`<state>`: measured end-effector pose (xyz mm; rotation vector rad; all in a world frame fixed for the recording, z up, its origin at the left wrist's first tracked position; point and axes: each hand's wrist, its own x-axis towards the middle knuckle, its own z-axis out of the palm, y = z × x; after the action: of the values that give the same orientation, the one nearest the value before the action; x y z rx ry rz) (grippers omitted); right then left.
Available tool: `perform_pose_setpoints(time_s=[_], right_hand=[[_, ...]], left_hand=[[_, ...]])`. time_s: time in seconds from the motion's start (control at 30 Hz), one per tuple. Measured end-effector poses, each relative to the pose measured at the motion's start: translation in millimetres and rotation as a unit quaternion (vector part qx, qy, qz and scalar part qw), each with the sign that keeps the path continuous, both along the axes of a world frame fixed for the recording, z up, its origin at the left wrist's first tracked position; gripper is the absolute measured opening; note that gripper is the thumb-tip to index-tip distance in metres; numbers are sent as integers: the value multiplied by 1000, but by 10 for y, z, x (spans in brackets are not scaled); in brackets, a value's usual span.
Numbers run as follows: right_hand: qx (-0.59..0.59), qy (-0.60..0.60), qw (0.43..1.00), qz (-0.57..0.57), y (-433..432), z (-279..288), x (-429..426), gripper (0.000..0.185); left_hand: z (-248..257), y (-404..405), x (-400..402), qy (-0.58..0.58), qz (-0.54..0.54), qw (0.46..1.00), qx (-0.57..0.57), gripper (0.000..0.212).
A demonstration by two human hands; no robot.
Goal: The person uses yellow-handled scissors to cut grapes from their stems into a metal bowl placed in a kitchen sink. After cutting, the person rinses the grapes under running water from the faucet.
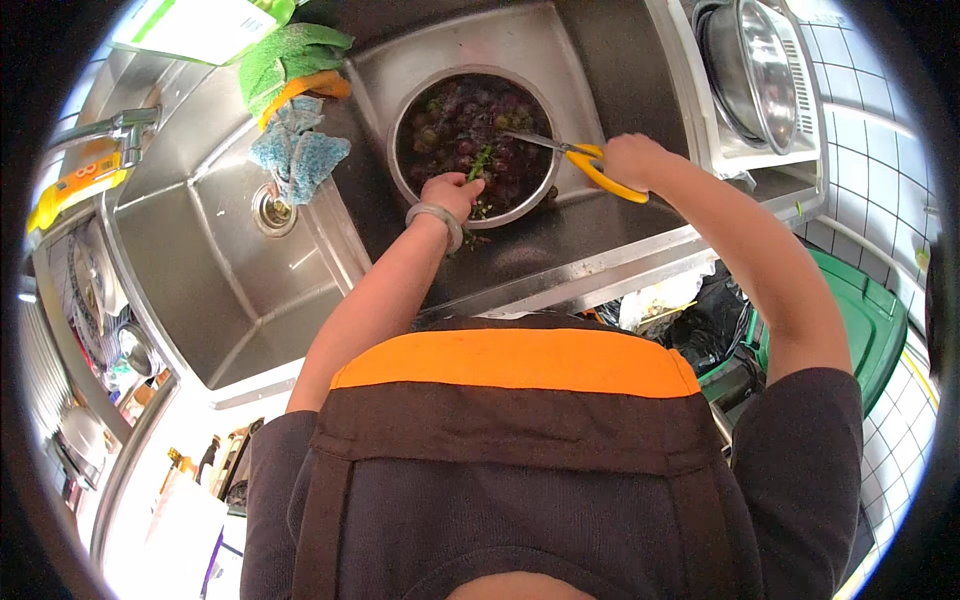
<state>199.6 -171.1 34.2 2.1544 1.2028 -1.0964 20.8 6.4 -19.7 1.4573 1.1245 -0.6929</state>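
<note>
A round steel bowl [397,154] stands in the right sink basin, filled with dark purple grapes [450,131] and a few greenish ones. Over its near rim, my left hand [450,196] pinches a green grape stem [481,161] between thumb and fingers. My right hand [634,157], right of the bowl, grips the yellow handles of a pair of scissors [592,171]. Their metal blades reach across the rim over the grapes; whether the tips touch anything is unclear. Small green stem bits [480,210] show beside my left hand.
Rubber-coated gloves [289,64] and a blue cloth [300,154] hang over the divider beside the left basin [217,247]. A tap [131,131] juts in at left. Steel bowls [765,82] stand in a white rack at right. Below lies a bin with a green lid [855,322].
</note>
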Motion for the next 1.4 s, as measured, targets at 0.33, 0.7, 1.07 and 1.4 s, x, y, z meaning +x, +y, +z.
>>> perform_pose_setpoints(time_s=[0.33, 0.7, 1.07, 1.4], right_hand=[[-20, 470, 662, -583, 121, 389, -335, 62], [-77, 477, 636, -601, 257, 163, -522, 67], [-71, 556, 507, -655, 319, 113, -619, 65], [-58, 568, 483, -664, 316, 246, -645, 65]], left_hand=[[51, -67, -160, -47, 162, 982, -89, 48], [0, -184, -215, -132, 174, 976, 24, 26], [-272, -213, -267, -118, 171, 978, 33, 41], [-268, -207, -256, -113, 146, 981, 52, 52]])
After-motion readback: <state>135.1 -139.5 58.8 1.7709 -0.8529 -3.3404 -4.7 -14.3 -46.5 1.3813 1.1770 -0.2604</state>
